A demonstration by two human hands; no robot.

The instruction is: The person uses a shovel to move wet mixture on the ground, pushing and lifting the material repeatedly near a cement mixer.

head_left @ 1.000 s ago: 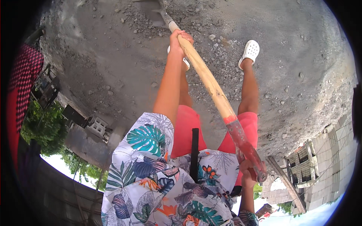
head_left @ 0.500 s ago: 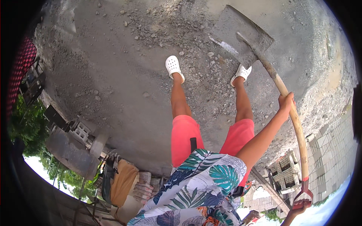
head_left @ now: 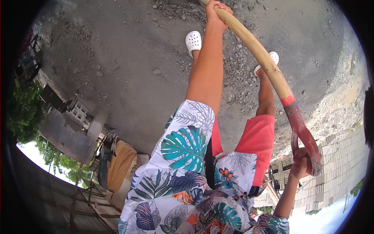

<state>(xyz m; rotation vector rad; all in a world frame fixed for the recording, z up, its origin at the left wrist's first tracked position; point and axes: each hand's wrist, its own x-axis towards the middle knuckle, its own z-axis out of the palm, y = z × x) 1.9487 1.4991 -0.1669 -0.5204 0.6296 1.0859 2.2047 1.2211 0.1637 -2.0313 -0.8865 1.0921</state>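
Observation:
Running diagonally across the right half is a shovel (head_left: 259, 52) with a curved-looking pale wooden shaft and a red metal D-handle. My left hand (head_left: 218, 13) is wrapped round the shaft near the top edge, the arm stretched forward. At the other end, on the right, my right hand (head_left: 302, 163) is closed round the grip of the D-handle. The shovel's blade lies beyond the top edge and is out of sight. Grey gravelly ground (head_left: 136, 93) spreads beneath the shovel and my feet in white clogs (head_left: 193, 41).
Loose rubble (head_left: 237, 85) lies between and around my feet. Hollow blocks (head_left: 78, 111) and a grey sheet (head_left: 68, 134) stand at the left. A tan cover (head_left: 120, 163) hangs at the lower left. Stacked pale blocks (head_left: 343, 152) form a wall at the right.
My left hand has swung forward and leftward with the shaft, and the right hand has risen with the handle. The blade, visible before, has left the view at the top.

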